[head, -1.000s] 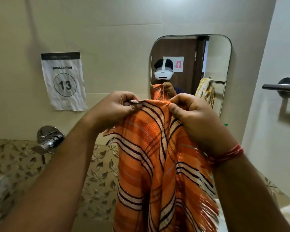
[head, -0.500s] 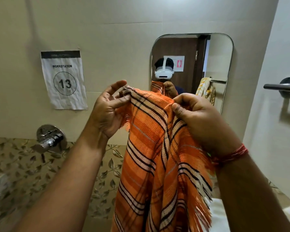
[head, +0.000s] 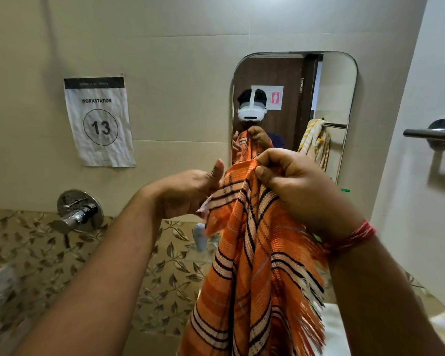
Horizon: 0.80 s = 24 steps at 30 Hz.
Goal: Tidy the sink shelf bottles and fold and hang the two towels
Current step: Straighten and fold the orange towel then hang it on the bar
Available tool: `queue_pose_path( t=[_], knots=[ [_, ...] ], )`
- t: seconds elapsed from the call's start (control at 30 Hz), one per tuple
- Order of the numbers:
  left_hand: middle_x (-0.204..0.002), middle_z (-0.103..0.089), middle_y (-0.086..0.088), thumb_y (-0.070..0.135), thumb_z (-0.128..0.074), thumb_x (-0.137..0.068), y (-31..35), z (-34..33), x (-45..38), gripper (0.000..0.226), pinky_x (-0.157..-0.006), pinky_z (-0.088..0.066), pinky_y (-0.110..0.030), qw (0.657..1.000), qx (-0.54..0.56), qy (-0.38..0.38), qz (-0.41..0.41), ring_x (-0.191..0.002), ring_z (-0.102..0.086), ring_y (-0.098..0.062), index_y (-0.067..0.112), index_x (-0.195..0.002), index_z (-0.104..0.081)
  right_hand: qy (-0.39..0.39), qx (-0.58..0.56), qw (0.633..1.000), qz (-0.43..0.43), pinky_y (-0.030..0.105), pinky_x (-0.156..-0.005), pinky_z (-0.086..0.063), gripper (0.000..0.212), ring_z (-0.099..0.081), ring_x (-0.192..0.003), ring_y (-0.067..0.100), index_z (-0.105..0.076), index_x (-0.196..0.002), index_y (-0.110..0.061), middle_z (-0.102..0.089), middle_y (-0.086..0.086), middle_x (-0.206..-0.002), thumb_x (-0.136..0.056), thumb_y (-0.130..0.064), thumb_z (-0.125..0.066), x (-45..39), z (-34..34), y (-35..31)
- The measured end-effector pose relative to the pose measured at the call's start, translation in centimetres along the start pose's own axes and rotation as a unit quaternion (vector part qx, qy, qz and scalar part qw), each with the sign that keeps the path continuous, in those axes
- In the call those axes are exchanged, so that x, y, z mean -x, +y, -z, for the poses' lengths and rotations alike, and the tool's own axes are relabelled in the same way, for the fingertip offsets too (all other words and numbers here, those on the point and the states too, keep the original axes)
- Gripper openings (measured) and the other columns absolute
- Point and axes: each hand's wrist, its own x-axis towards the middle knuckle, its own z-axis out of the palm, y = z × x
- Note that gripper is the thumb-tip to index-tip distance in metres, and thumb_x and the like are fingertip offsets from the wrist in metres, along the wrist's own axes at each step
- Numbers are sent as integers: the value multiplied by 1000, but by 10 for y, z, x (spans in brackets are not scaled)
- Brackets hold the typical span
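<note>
An orange towel (head: 254, 265) with black and white stripes and a fringed edge hangs in front of me. My right hand (head: 298, 191) pinches its bunched top. My left hand (head: 185, 194) is open beside the towel's left edge, thumb up, with the palm against a loose corner and not gripping it. A pale blue bottle (head: 199, 237) stands on the glass shelf (head: 190, 255) behind the towel; the rest of the shelf is hidden. The mirror (head: 334, 93) reflects a yellow striped towel (head: 315, 142) hanging on a rail.
A metal towel bar (head: 429, 133) sticks out from the right wall. A chrome tap (head: 75, 217) is on the left wall, below a paper sign (head: 99, 122). A white basin edge (head: 334, 330) shows at lower right, below the towel.
My left hand has let go of the towel's top edge and opened, dropping slightly. The towel now hangs from my right hand alone, and its left corner has fallen.
</note>
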Motion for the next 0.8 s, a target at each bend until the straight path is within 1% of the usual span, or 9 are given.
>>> queue_pose_path(
  t=[0.07,0.13,0.23,0.33,0.47,0.53,0.63,0.73,0.8],
  knots=[
    [-97,-70,-15,91,-54,-56,-9,-2,-1,109,-83,-54,-40,997,-37,-60,10,-87,-66,-26,-2,-112,-63,-1,-1,1000,0,26,-72,-51,16,-62,-80,15,-64,-89,-17,-63,2,-86,-99,-11,-54,1,0,0],
    [-100,-68,-18,85,-59,-63,-14,-3,-2,99,-88,-54,-40,995,20,-82,-51,-94,-65,-29,-3,-108,-64,-4,0,1000,-1,24,-70,-48,16,-60,-77,12,-64,-88,-17,-63,1,-84,-99,-10,-54,1,0,1],
    [-86,-68,-5,53,-73,-78,-8,-5,0,48,-73,-54,-29,984,99,-35,-145,-79,-65,-17,8,-93,-67,-9,9,1000,-3,27,-72,-50,16,-60,-79,14,-64,-89,-18,-63,1,-85,-99,-10,-54,2,2,4],
    [-78,-64,0,29,-66,-90,-2,-8,-2,16,-72,-49,-33,975,116,53,-185,-72,-59,-14,14,-87,-63,-3,15,1000,-6,37,-76,-55,15,-63,-82,21,-65,-91,-15,-65,7,-88,-99,-11,-53,2,4,6],
    [-70,-63,4,28,-52,-99,8,-23,-1,16,-67,-51,-33,965,108,149,-185,-65,-59,-11,14,-91,-56,11,25,1000,-12,49,-83,-56,14,-65,-88,28,-66,-94,-14,-67,11,-93,-100,-13,-53,2,1,7],
    [-70,-63,8,40,-54,-94,9,-30,-1,24,-65,-51,-30,955,74,191,-212,-65,-59,-9,16,-96,-56,22,22,999,-16,51,-84,-56,13,-65,-89,27,-66,-94,-13,-67,11,-94,-100,-13,-54,2,1,7],
    [-78,-66,9,46,-62,-81,5,-27,2,34,-69,-52,-27,954,32,182,-237,-75,-62,-10,17,-99,-60,50,13,998,-23,51,-84,-56,14,-66,-89,28,-66,-93,-13,-68,10,-92,-99,-13,-54,2,3,8],
    [-84,-70,4,31,-69,-81,-4,-16,5,26,-72,-56,-28,962,55,149,-220,-81,-66,-14,14,-100,-63,57,11,998,-28,46,-83,-58,14,-67,-87,24,-66,-92,-16,-68,7,-91,-100,-14,-54,4,7,9],
    [-83,-71,4,21,-67,-86,-8,-15,2,15,-67,-56,-25,953,99,175,-227,-77,-67,-12,14,-99,-64,46,9,999,-23,45,-83,-58,14,-67,-87,23,-66,-93,-17,-68,6,-91,-100,-14,-54,5,8,8]
  ],
)
